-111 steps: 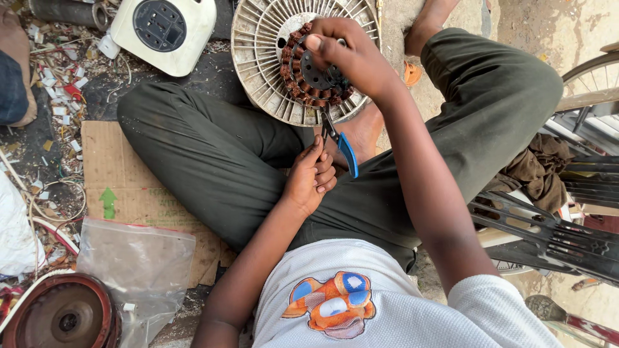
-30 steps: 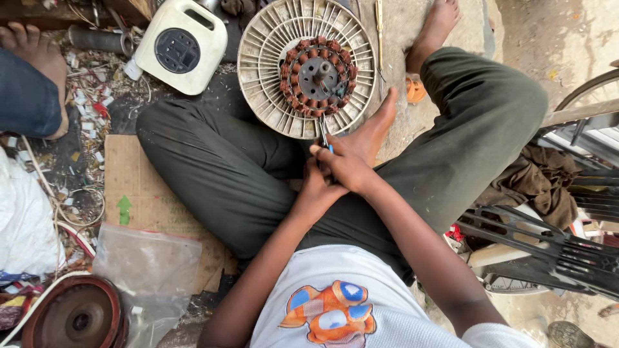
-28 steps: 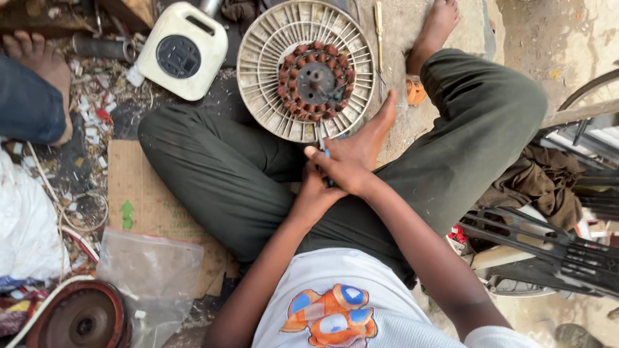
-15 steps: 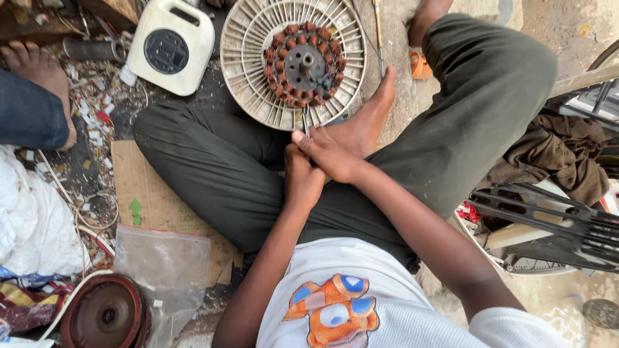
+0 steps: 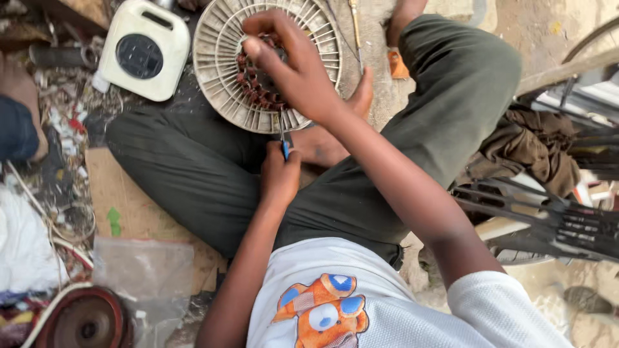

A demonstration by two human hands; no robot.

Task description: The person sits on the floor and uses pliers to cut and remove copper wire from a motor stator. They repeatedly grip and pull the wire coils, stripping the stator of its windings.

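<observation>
A round cream fan-motor housing with radial ribs lies on the ground in front of my crossed legs. A ring of copper coils sits in its middle. My right hand reaches over the housing and grips the coil ring from above. My left hand is closed on a small blue-handled tool, whose metal tip points up at the housing's near edge. My bare foot rests just right of the housing.
A cream square box with a dark round dial lies left of the housing. Cardboard, a clear plastic bag, a reddish motor part and scrap litter lie left. Another person's foot is far left. Dark metal frames stand right.
My right hand has left my left hand and moved up onto the coil ring. My left hand keeps hold of the blue-handled tool. The camera has shifted closer.
</observation>
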